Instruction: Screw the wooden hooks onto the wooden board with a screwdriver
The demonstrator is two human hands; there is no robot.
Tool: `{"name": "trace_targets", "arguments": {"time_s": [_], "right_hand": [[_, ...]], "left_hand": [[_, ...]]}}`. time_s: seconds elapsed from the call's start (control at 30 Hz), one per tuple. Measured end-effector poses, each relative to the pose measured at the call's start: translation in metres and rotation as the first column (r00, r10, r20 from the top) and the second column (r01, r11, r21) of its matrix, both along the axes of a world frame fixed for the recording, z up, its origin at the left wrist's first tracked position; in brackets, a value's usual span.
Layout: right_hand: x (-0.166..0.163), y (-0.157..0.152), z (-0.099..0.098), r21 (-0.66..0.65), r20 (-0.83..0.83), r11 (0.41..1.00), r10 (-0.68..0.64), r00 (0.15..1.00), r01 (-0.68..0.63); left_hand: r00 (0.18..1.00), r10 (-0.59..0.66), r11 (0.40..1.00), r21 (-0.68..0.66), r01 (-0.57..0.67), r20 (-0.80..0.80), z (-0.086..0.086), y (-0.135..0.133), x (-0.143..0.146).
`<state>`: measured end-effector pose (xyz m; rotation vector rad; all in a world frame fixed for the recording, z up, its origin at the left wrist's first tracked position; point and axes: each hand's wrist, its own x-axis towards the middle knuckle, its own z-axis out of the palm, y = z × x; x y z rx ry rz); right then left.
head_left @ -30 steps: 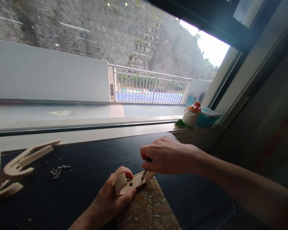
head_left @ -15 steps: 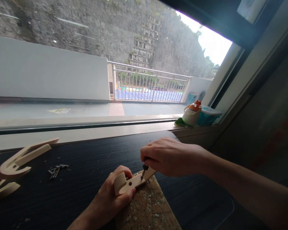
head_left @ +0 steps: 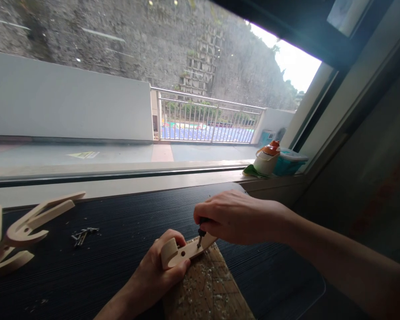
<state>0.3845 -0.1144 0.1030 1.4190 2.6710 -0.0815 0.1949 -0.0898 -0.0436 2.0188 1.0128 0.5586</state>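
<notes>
My left hand (head_left: 156, 275) is closed around a small pale wooden hook piece (head_left: 183, 252) with holes in it, pressing it flat on a worn wooden board (head_left: 206, 293). My right hand (head_left: 233, 215) is closed on a short dark-handled screwdriver (head_left: 200, 233). Its tip stands on the far end of the wooden piece. Most of the tool's handle is hidden under my fingers.
Two larger wooden hook shapes (head_left: 23, 233) lie at the left on the dark ribbed mat (head_left: 120, 231), with a small heap of screws (head_left: 83, 234) beside them. On the window sill at the right stand a white pot with an orange lid (head_left: 267, 161) and a teal box (head_left: 288, 162).
Both hands stay on the wooden piece and the tool; only the view has shifted slightly.
</notes>
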Motion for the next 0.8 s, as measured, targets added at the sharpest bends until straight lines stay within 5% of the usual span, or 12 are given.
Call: {"name": "trace_targets", "arguments": {"time_s": [0.23, 0.37, 0.47, 0.6, 0.8], "right_hand": [[0.002, 0.012, -0.020, -0.004, -0.137, 0.985, -0.169, 0.976, 0.171], [0.009, 0.018, -0.045, -0.085, -0.406, 0.941, -0.334, 0.850, 0.329], [0.017, 0.020, -0.059, -0.263, -0.707, 0.904, -0.418, 0.570, 0.338], [0.031, 0.025, -0.058, -0.178, -0.943, 0.882, -0.280, 0.181, 0.437], [0.047, 0.043, -0.076, -0.199, -0.980, 0.808, -0.158, -0.122, 0.555]], "left_hand": [[1.000, 0.006, 1.000, -0.002, -0.006, 0.029, 0.000, 0.000, 0.001], [0.999, 0.006, 1.000, 0.009, -0.006, 0.033, 0.001, -0.001, 0.001], [0.998, -0.008, 1.000, 0.008, 0.008, 0.059, 0.002, 0.001, -0.002], [0.997, 0.034, 0.999, 0.015, -0.035, 0.064, 0.002, 0.009, -0.008], [0.997, 0.002, 0.999, 0.045, -0.005, 0.079, 0.002, 0.014, -0.012]]}}
